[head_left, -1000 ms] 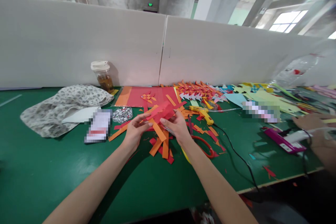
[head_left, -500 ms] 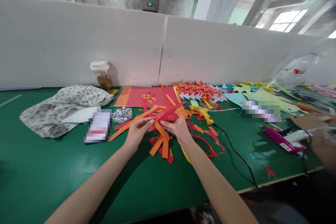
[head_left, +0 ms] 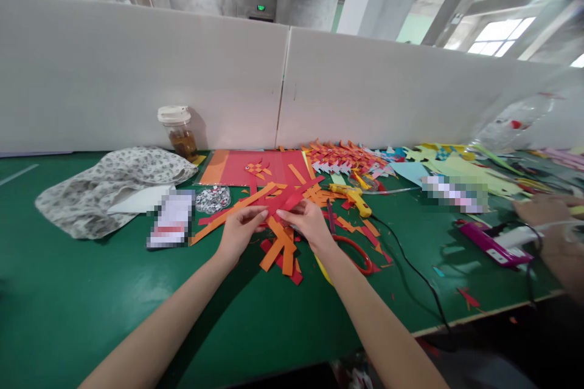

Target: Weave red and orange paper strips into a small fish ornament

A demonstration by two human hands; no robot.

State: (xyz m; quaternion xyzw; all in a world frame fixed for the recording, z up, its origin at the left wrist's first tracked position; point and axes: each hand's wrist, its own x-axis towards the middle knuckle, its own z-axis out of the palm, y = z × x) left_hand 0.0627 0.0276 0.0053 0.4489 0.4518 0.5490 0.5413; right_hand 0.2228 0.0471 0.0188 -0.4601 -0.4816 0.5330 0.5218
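Between my two hands is a piece of crossed red and orange paper strips point(head_left: 292, 196). My left hand point(head_left: 241, 230) pinches its left side between thumb and fingers. On the other side my right hand point(head_left: 311, 223) pinches it near where the strips cross. Loose orange paper strips point(head_left: 277, 249) hang or lie just below my fingertips; I cannot tell which are joined. Partly under my right wrist lie scissors with red handles point(head_left: 360, 254). A small woven paper fish point(head_left: 257, 169) rests on red paper sheets point(head_left: 232, 164) beyond my hands.
A yellow glue gun point(head_left: 352, 196) with a black cord lies right of my hands. Left are a phone point(head_left: 172, 219), a bag of googly eyes point(head_left: 212, 199), a patterned cloth point(head_left: 114, 188) and a cup point(head_left: 179, 134). Right are a purple power strip point(head_left: 493, 244) and another person's hand point(head_left: 547, 219).
My right hand has shifted slightly on the crossed strips, and a red strip's end that stood over its fingers is now flatter. My left hand stays nearly in place.
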